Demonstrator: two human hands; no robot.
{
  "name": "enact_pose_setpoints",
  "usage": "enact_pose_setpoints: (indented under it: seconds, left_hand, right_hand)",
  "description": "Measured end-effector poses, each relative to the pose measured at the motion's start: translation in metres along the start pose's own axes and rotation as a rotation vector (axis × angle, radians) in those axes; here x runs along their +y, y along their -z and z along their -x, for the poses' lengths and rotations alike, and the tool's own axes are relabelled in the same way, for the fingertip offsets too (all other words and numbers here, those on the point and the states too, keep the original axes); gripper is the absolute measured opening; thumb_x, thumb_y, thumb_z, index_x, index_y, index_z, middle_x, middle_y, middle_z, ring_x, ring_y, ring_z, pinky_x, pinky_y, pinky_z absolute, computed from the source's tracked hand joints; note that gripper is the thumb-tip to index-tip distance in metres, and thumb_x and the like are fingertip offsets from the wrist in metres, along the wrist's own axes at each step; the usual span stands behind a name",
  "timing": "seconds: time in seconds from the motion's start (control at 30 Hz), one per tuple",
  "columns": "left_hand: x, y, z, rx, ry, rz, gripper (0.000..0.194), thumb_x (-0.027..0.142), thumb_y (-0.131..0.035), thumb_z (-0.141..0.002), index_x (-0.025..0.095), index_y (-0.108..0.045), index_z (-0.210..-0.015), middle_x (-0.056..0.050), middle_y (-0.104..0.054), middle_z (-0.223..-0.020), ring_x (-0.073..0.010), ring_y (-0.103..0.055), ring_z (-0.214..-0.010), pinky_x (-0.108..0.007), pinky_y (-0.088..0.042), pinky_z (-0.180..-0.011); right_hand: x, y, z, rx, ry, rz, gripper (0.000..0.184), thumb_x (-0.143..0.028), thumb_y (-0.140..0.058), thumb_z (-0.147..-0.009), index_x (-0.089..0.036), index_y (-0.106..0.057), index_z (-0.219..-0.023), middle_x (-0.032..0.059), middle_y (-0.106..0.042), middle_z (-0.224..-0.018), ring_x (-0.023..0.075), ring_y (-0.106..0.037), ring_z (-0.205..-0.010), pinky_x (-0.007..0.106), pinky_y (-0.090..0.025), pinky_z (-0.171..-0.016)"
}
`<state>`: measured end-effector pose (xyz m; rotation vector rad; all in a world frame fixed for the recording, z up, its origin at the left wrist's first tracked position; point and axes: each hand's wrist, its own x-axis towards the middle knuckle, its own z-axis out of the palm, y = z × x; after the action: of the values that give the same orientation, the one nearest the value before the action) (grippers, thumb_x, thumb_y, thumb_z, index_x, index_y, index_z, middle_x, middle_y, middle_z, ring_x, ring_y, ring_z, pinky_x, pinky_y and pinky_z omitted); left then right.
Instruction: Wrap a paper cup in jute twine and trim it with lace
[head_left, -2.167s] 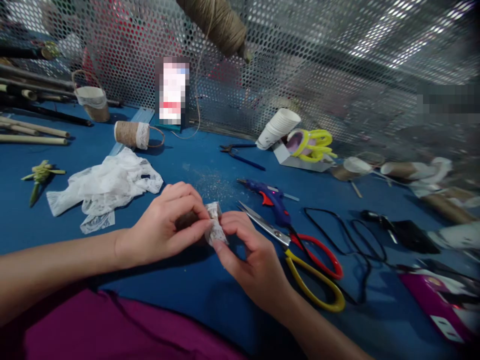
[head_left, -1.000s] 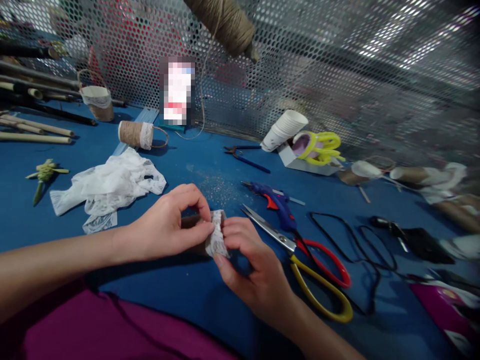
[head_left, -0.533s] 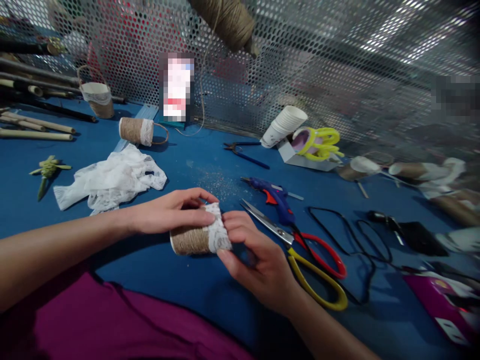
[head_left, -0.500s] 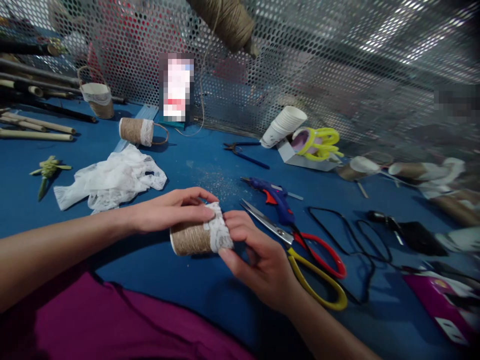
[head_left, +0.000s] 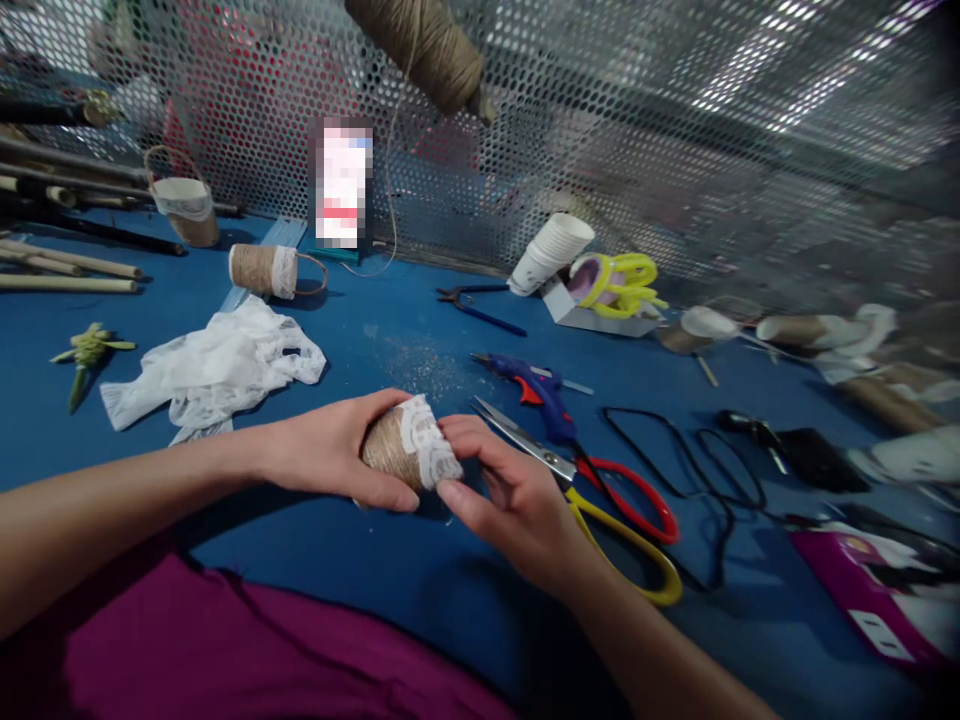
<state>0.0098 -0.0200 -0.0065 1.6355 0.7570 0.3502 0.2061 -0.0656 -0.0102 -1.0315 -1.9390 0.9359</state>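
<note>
Between my hands lies a twine-wrapped cup (head_left: 390,447), tipped on its side, with a white lace band (head_left: 431,445) round its rim on the right. My left hand (head_left: 337,450) wraps the twine part, thumb along the near side and fingers over the far side. My right hand (head_left: 510,495) pinches the lace-covered rim between thumb and fingers. Just right of that hand are scissors (head_left: 559,465) with one red and one yellow handle. A blue glue gun (head_left: 547,400) lies behind them. A heap of white lace (head_left: 217,365) is beyond my left forearm.
Two twine baskets with handles, one upright (head_left: 187,215) and one on its side (head_left: 262,270), stand at the back left near sticks (head_left: 67,285). Pliers (head_left: 484,308), stacked paper cups (head_left: 551,255) and a black cord (head_left: 675,450) lie rightward. A metal mesh (head_left: 637,130) rises behind.
My left hand has shifted from lying over the top of the cup to gripping round its body. My right hand stays on the lace rim. The view has shifted slightly.
</note>
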Motion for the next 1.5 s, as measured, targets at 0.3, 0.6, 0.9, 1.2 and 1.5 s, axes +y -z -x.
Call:
enact_pose_setpoints:
  seconds: [0.3, 0.6, 0.9, 1.2, 1.5]
  left_hand:
    - [-0.004, -0.008, 0.0, 0.157, -0.097, -0.334, 0.076, 0.038, -0.069, -0.062, 0.013, -0.035, -0.125, -0.012, -0.058, -0.108, -0.0234, -0.058, -0.091, -0.037, -0.048, -0.077]
    - [-0.005, -0.012, 0.0, 0.169, -0.123, -0.337, 0.075, 0.036, -0.07, -0.061, 0.013, -0.037, -0.125, -0.012, -0.058, -0.106, -0.0234, -0.058, -0.09, -0.037, -0.048, -0.076]
    - [-0.005, -0.005, -0.002, -0.008, 0.027, 0.329, 0.054, 0.031, -0.069, -0.065, 0.014, -0.047, -0.11, -0.006, -0.06, -0.089, -0.0141, -0.057, -0.073, -0.024, -0.047, -0.061]
    - [-0.006, -0.013, -0.011, 0.016, 0.042, 0.637, 0.062, 0.034, -0.077, -0.059, 0.015, -0.048, -0.109, -0.007, -0.059, -0.094, -0.0143, -0.058, -0.08, -0.027, -0.045, -0.073]
    - [-0.002, -0.03, -0.004, 0.118, 0.116, 0.723, 0.064, 0.036, -0.077, -0.058, 0.014, -0.046, -0.11, -0.007, -0.057, -0.095, -0.0138, -0.056, -0.079, -0.026, -0.045, -0.07]
  right_hand:
    - [-0.002, -0.003, 0.001, 0.147, -0.003, 0.076, 0.009, -0.021, -0.054, -0.077, -0.021, -0.055, -0.085, 0.0076, -0.059, -0.093, 0.0202, -0.056, -0.095, 0.043, -0.046, -0.085]
    - [-0.004, -0.006, 0.0, 0.226, -0.021, 0.126, 0.006, -0.021, -0.057, -0.076, -0.02, -0.056, -0.082, 0.0062, -0.061, -0.09, 0.0195, -0.058, -0.091, 0.039, -0.047, -0.082]
    - [0.0, 0.005, -0.003, 0.347, -0.124, 0.115, 0.022, -0.037, -0.045, -0.086, -0.02, -0.059, -0.084, 0.0058, -0.064, -0.089, 0.0185, -0.06, -0.087, 0.034, -0.049, -0.075]
    - [0.005, -0.006, -0.007, 0.355, -0.108, 0.114, 0.033, -0.039, -0.049, -0.082, -0.019, -0.045, -0.107, 0.0122, -0.053, -0.112, 0.0222, -0.052, -0.103, 0.042, -0.044, -0.086]
    - [0.005, -0.007, -0.008, 0.341, -0.115, 0.124, 0.036, -0.036, -0.054, -0.079, -0.019, -0.044, -0.108, 0.012, -0.051, -0.116, 0.0226, -0.049, -0.108, 0.045, -0.04, -0.092]
